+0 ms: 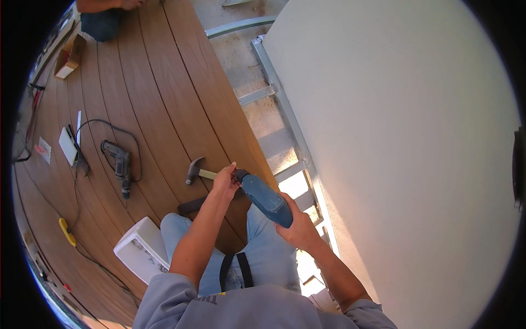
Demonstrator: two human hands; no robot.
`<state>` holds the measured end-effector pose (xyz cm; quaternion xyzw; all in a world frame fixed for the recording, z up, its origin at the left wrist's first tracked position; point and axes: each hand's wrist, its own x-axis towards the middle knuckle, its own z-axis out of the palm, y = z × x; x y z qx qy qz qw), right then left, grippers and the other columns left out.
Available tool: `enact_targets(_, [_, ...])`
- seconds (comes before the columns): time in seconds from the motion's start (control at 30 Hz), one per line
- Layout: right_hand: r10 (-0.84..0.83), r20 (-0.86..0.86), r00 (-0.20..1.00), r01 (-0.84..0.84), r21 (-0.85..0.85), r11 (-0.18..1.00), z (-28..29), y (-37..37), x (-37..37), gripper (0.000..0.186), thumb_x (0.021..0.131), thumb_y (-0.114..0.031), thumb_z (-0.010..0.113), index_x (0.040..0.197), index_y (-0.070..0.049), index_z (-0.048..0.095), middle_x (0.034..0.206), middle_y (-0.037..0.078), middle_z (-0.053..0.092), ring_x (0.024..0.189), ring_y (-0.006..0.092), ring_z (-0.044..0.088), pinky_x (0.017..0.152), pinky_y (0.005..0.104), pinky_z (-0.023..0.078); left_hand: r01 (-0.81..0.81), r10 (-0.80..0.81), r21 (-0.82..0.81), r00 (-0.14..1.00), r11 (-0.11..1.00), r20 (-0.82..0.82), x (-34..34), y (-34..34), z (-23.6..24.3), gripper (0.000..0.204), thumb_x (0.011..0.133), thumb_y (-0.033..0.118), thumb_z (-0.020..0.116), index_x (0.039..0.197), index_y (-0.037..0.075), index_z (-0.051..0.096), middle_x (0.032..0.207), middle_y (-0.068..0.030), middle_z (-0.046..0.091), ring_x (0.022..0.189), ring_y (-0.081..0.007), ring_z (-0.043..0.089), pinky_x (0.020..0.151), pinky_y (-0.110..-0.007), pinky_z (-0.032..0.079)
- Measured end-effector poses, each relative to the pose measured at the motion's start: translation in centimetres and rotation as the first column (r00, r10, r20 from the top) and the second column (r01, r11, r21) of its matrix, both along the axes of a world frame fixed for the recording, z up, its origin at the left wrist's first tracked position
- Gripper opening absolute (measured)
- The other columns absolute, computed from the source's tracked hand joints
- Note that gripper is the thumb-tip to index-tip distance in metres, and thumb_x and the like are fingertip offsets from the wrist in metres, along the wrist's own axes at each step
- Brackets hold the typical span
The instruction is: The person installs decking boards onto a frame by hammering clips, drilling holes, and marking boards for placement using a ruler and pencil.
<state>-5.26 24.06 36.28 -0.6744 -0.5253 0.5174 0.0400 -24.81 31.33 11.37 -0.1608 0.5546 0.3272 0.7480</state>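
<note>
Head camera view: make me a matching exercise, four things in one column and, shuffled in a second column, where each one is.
Things
1. Blue handheld power tool with a black nose
2. Dark grey corded drill
3. White plastic container
4. Open brown cardboard box

Places
A. Beside the person's left leg
B. Near the other person, toward the top left
C. In the right hand, its front end at the left hand
D. Lying on the brown boards, its cable curving beside it

Pairs: 1-C; 2-D; 3-A; 4-B
</note>
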Motion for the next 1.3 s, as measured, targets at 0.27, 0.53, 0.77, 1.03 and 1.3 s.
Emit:
enact_targets(0.27, [-0.14,0.03,0.99,0.137,0.073,0.988,-2.4,12.2,0.6,0.082,0.087,-0.013,0.077,0.157,0.0,0.035,0.116,0.018,0.073,0.105,0.0258,0.072,0.093,0.0363,0.055,0.455,-0.443,0.33,0.889,0.827,-0.116,-1.8,12.3,0.5,0.033,0.107,0.037,0.057,0.099,0.006,0.065,0.098,-0.0084,0.07,0.086,-0.0207,0.067,0.075,-0.038,0.054])
enact_targets(0.53, [-0.211,0.006,0.977,0.211,0.029,0.977,-9.7,21.4,1.6,0.079,0.085,-0.014,0.072,0.155,-0.011,0.037,0.113,0.026,0.072,0.107,0.0428,0.071,0.094,0.042,0.054,0.974,0.44,-0.16,-0.216,0.161,-0.871,-9.3,23.2,-8.6,0.042,0.1,0.017,0.061,0.141,0.006,0.058,0.153,-0.0131,0.051,0.144,-0.0306,0.044,0.12,-0.045,0.036])
enact_targets(0.77, [-0.226,0.005,0.974,0.226,-0.024,0.974,-13.2,23.4,1.3,0.08,0.085,-0.012,0.072,0.156,-0.011,0.036,0.114,0.025,0.072,0.107,0.0408,0.072,0.094,0.0411,0.055,0.975,0.345,-0.212,-0.222,0.067,-0.912,-10.3,24.2,-10.1,0.06,0.092,0.006,0.057,0.152,0.008,0.049,0.161,-0.009,0.043,0.152,-0.0287,0.035,0.127,-0.045,0.028])
enact_targets(1.03, [-0.176,0.109,0.978,0.179,-0.013,0.984,-12.7,25.9,-0.5,0.074,0.088,-0.012,0.071,0.155,-0.015,0.039,0.107,0.025,0.074,0.103,0.0402,0.073,0.087,0.0399,0.057,0.977,0.289,-0.203,-0.211,0.058,-0.934,-10.4,24.5,-9.7,0.066,0.087,0.005,0.061,0.152,0.007,0.049,0.162,-0.0082,0.042,0.152,-0.0287,0.035,0.127,-0.045,0.029])
enact_targets(1.3, [-0.071,0.142,0.987,0.083,-0.078,0.994,-11.9,28.3,-0.4,0.074,0.089,-0.013,0.071,0.155,-0.018,0.037,0.104,0.027,0.073,0.101,0.0448,0.072,0.084,0.0456,0.057,0.977,0.266,-0.208,-0.214,0.052,-0.94,-10.5,24.9,-9.8,0.07,0.083,0.004,0.063,0.152,0.007,0.049,0.162,-0.0082,0.042,0.152,-0.0295,0.036,0.127,-0.045,0.029])
